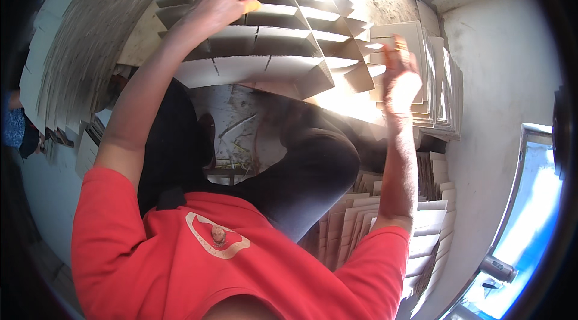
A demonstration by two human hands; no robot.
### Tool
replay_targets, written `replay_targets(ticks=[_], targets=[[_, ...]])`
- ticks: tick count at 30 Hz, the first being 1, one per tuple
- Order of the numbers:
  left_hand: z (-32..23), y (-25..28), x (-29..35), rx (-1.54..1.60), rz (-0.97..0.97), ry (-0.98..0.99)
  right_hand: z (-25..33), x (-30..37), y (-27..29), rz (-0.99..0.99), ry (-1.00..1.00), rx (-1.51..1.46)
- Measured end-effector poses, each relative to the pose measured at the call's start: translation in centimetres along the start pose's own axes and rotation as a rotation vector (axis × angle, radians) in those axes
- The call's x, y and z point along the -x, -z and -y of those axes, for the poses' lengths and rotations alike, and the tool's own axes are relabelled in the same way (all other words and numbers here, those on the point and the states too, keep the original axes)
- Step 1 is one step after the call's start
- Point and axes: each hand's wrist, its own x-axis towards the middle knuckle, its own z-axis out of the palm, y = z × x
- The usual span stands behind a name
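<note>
On a board (pixel 141 43) in front of me lies a grid of cardboard divider strips (pixel 241 40). Several long strips run left to right, standing on edge with slots cut in them. Two cross strips (pixel 313 49) are fitted across them toward the right. My left hand (pixel 226 1) is over the far strips, its thumb and forefinger apart, with orange coverings on the tips. Beside the right ends of the strips is my right hand (pixel 402 82), fingers raised and apart, slightly blurred. Whether it touches the strip ends is hard to make out in the glare.
A tall stack of cardboard sheets (pixel 90 31) rises at the left. More cardboard pieces (pixel 442 79) are stacked at the right against a pale wall (pixel 506 61). Bundles of strips (pixel 355 217) stand below my right forearm. My bent knee (pixel 325 157) is under the board's near edge.
</note>
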Motion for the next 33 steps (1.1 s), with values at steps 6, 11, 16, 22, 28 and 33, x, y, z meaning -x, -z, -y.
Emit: replay_targets(ticks=[6,11,16,22,28,33], targets=[[-1.2,2.4,4.0,-0.071,-0.169,-0.065,-12.0,4.8,-4.0,0.274,-0.459,0.566],[-1.3,2.9,5.9,-0.093,-0.127,0.017,-15.9,6.7,-5.8,0.394,-0.571,0.593],[-0.3,3.3,7.7,-0.019,-0.161,0.011,-17.2,5.1,-2.6,0.252,-0.666,0.377],[-2.0,3.0,9.2,0.136,-0.012,-0.082,-11.9,0.0,5.1,-0.209,-0.346,-0.011],[-1.8,1.0,10.6,0.118,0.045,-0.12,3.1,-6.0,11.1,-0.102,-0.287,-0.801],[-1.1,-0.1,10.8,0.146,0.016,-0.128,8.7,-7.0,10.2,0.171,-0.139,-0.743]])
